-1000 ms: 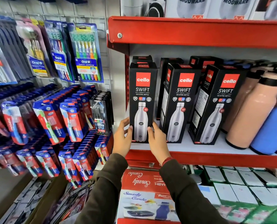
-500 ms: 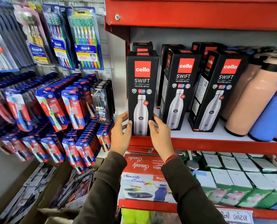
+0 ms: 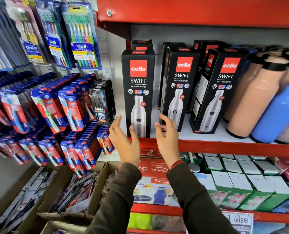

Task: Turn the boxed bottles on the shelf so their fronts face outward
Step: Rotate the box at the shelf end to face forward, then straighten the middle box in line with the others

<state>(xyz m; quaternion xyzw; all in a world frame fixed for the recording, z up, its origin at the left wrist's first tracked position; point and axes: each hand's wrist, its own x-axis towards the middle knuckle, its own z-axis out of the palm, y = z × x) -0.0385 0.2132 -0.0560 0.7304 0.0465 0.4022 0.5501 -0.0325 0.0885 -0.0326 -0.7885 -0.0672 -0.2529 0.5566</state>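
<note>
The leftmost boxed bottle [image 3: 138,92] stands square on the shelf [image 3: 224,146], front outward. Your left hand [image 3: 123,141] and right hand [image 3: 165,132] flank it, fingers spread, gripping nothing. Take the angled middle box [image 3: 179,88] low by both sides and twist it flat.

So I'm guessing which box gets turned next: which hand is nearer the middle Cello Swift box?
Right. The right hand overlaps the lower left corner of the middle Cello Swift box. The left hand is further off, left of the leftmost box.
</note>
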